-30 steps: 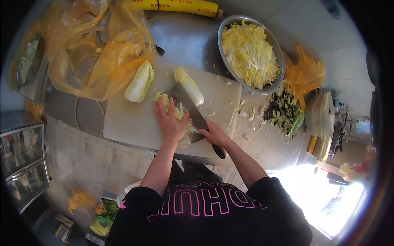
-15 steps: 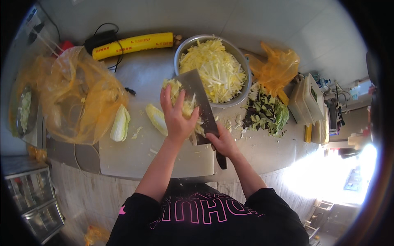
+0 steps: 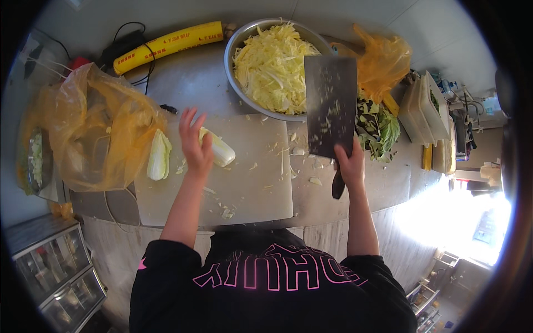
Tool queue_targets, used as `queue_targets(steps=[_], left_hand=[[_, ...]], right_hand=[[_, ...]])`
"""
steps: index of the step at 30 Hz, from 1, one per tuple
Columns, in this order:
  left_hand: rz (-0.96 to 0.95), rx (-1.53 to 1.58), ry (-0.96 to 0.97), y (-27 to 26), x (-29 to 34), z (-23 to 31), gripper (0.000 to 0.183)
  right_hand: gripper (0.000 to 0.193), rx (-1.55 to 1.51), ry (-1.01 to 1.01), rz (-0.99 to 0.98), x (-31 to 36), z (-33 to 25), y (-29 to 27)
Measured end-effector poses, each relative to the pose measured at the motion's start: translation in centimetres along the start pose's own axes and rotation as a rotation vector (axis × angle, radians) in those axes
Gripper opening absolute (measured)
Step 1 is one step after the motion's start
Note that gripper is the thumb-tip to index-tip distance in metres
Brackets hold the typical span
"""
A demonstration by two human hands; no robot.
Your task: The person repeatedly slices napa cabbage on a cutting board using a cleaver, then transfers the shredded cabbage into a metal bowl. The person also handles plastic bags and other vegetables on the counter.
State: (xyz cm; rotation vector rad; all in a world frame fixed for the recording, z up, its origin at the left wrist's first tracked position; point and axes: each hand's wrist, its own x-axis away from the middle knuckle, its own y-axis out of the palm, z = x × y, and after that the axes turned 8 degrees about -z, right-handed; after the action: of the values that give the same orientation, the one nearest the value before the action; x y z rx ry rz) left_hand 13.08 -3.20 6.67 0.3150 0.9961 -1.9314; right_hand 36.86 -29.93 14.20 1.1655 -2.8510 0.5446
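My right hand [image 3: 351,162] grips a cleaver [image 3: 331,105] by its dark handle, the broad blade pointing away and flecked with cabbage bits. The blade covers the right edge of a metal bowl [image 3: 233,83] heaped with shredded cabbage [image 3: 272,69]. Over the white cutting board [image 3: 250,194], my left hand [image 3: 195,141] is empty with its fingers apart. Just right of it lies a napa cabbage piece [image 3: 222,151], partly behind the fingers. A second napa cabbage piece [image 3: 160,155] rests near the board's left edge. Small scraps are scattered on the board.
An orange plastic bag [image 3: 100,144] spreads at the left. A yellow wrap roll [image 3: 169,47] and a black cable lie at the back. Right of the bowl are another orange bag [image 3: 386,61], leafy greens [image 3: 383,133] and stacked white containers [image 3: 425,119].
The cut cabbage between my left hand and the blade has gone from them. My left hand has moved left, and the right hand has carried the cleaver right, beside the bowl.
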Motion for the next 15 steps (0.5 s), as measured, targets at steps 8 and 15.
queue_targets(steps=[8, 15], left_hand=[[-0.65, -0.311, -0.435, -6.4, 23.2, 6.9, 0.095], [-0.413, -0.553, -0.356, -2.0, 18.7, 3.3, 0.113]], right_hand=[[0.016, 0.333, 0.163, -0.352, 12.7, 10.0, 2.3], [0.016, 0.108, 0.355, -0.173, 11.0, 11.2, -0.2]])
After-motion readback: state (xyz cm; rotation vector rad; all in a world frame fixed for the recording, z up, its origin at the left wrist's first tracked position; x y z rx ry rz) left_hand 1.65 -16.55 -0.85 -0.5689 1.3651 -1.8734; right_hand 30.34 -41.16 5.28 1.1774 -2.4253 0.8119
